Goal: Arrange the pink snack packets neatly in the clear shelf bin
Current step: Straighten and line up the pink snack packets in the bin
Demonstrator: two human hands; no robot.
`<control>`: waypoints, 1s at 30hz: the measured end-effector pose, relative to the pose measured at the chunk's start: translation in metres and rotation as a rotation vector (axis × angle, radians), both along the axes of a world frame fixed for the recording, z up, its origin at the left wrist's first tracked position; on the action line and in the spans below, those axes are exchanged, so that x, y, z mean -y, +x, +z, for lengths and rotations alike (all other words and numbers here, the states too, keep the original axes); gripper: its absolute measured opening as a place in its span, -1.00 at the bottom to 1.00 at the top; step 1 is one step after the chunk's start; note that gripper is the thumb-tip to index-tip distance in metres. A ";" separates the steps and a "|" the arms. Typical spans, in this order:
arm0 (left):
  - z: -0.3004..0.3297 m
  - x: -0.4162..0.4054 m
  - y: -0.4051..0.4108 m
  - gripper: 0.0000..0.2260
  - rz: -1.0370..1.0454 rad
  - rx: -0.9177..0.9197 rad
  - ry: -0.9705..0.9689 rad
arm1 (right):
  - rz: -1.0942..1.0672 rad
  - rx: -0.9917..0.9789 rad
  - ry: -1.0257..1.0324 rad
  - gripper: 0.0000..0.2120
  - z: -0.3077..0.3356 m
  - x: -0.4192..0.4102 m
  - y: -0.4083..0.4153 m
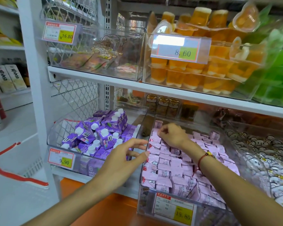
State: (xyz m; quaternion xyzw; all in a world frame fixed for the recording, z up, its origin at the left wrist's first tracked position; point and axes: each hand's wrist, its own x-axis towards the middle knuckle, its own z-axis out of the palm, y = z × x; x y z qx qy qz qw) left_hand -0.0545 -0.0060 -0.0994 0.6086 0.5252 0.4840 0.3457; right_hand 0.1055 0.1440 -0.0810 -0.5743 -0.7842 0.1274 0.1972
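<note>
both hands work the clear shelf bin — right hand pinching a pink snack packet at its far-left corner, left hand spread loosely at its left wall — nearer the front rows.

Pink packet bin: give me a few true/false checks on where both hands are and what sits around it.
1. The right hand is inside the clear bin, its fingers pinching a pink packet. True.
2. The left hand holds a purple carton. False: it holds nothing and is open at the bin's left wall.
3. The bin's price tag reads 15.80. True.
4. The purple cartons lie right of the pink packets. False: they lie to the left.
5. Orange jelly cups stand on the shelf above. True.
</note>
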 end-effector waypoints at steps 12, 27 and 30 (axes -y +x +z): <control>0.000 0.000 0.002 -0.80 0.035 -0.002 0.053 | -0.177 -0.837 0.254 -0.90 0.030 0.046 0.002; 0.023 0.015 0.010 -0.60 0.171 -0.480 0.575 | -0.057 -1.592 -0.517 -0.80 0.041 0.132 0.027; 0.030 0.013 0.015 -0.78 0.050 0.045 0.224 | -0.085 -1.273 -0.372 -0.83 0.038 0.127 0.032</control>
